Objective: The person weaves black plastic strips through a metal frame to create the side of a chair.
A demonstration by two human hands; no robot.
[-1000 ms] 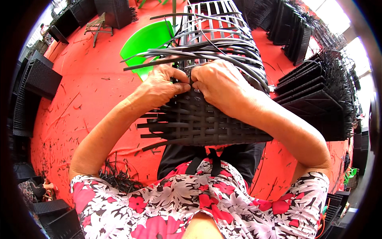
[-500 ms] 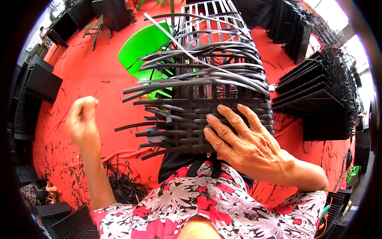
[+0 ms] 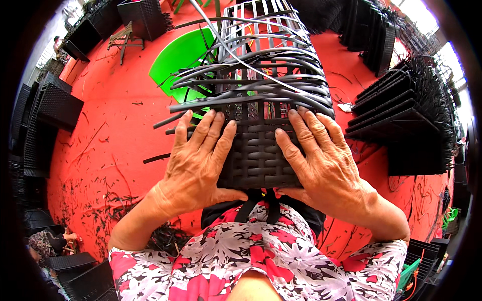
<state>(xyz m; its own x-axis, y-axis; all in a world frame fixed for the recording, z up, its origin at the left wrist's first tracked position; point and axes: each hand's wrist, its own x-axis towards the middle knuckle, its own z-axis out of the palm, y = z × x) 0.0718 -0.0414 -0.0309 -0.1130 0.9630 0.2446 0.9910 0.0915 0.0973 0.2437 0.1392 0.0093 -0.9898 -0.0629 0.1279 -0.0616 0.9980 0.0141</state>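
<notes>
A half-woven black frame [image 3: 262,158] of flat plastic strips stretches away from my lap. Its near part is tightly woven. My left hand [image 3: 193,168] lies flat over the left side of that weave, fingers spread and thumb along the near edge. Opposite it, my right hand [image 3: 329,170] rests on the right side with fingers stretched out, its thumb also at the near edge. Just beyond my fingertips, several loose strips [image 3: 251,94] cross the frame, their ends sticking out to the left. A paler grey strip [image 3: 221,42] slants across them. Bare slats [image 3: 256,12] show at the far end.
A large bright green plastic object [image 3: 173,62] sits beyond the frame on the left. Stacked black woven pieces [image 3: 396,115] stand at the right, others [image 3: 57,108] at the left. Strip scraps [image 3: 168,236] litter the red floor [image 3: 110,160]. Another person [image 3: 47,241] is at lower left.
My left hand has come in from the left side and now lies on the weave. My right hand has shifted slightly right and up, its fingers further toward the loose strips.
</notes>
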